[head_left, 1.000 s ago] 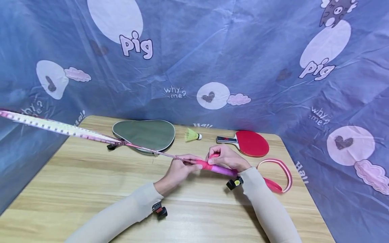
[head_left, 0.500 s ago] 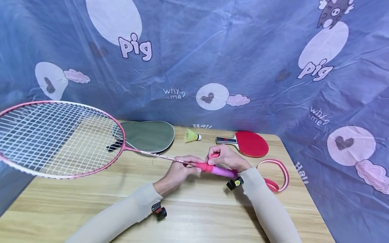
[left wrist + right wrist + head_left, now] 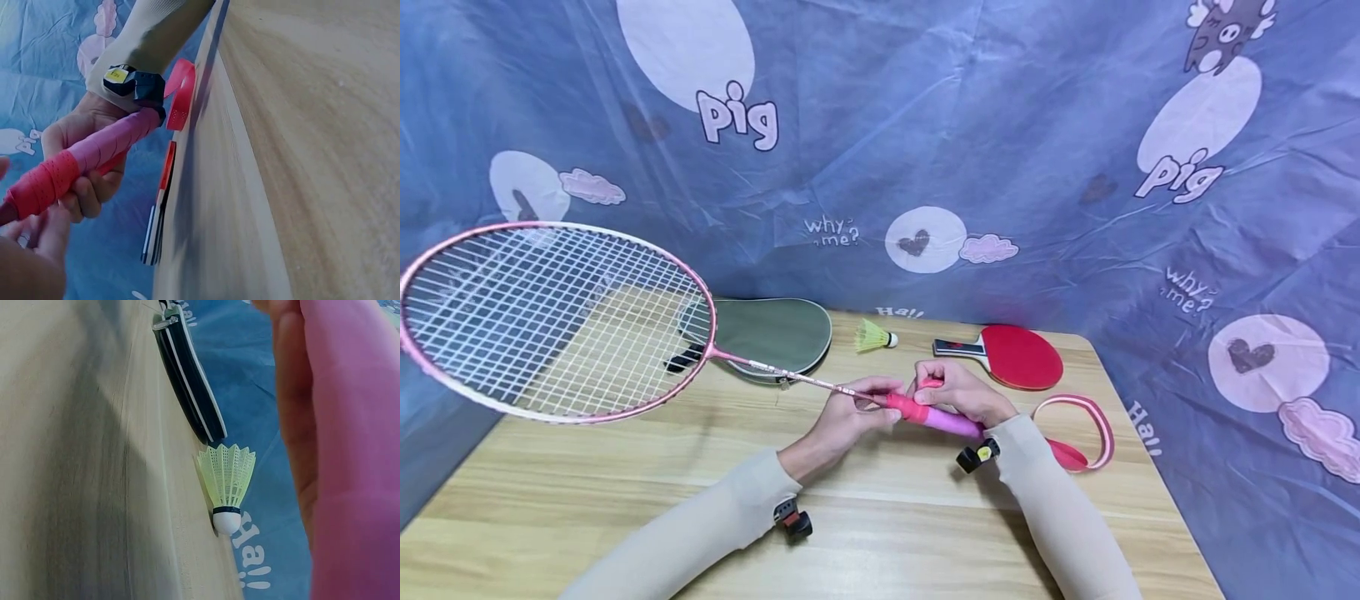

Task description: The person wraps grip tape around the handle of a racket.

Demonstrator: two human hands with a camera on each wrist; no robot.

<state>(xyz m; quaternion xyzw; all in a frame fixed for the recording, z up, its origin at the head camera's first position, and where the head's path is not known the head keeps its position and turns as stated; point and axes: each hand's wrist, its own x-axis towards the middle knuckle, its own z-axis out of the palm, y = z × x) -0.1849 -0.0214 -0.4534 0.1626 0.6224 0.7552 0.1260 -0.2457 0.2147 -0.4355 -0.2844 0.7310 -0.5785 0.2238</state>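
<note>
A pink and white badminton racket (image 3: 805, 379) is held above the table, its strung head out to the left. My left hand (image 3: 842, 417) grips it where the shaft meets the handle, thumb toward the front. Red grip tape (image 3: 908, 408) covers the upper handle; lower down, the purple-pink handle (image 3: 115, 139) shows in the left wrist view. My right hand (image 3: 957, 392) pinches the tape beside the wrapped part. Beyond this hand, a loose loop of the tape (image 3: 1103, 433) curls over the table. In the right wrist view, the handle hides most of the fingers.
Along the back of the wooden table (image 3: 700, 483) lie a green zipped paddle case (image 3: 767, 333), a yellow shuttlecock (image 3: 872, 336) and a red table tennis paddle (image 3: 1022, 358). A blue printed cloth (image 3: 850, 125) hangs behind and at the sides.
The racket has rolled from edge-on to showing its strings, then its head has risen slightly. Both hands stay near the same spot, and the loose tape loop has shifted a little.
</note>
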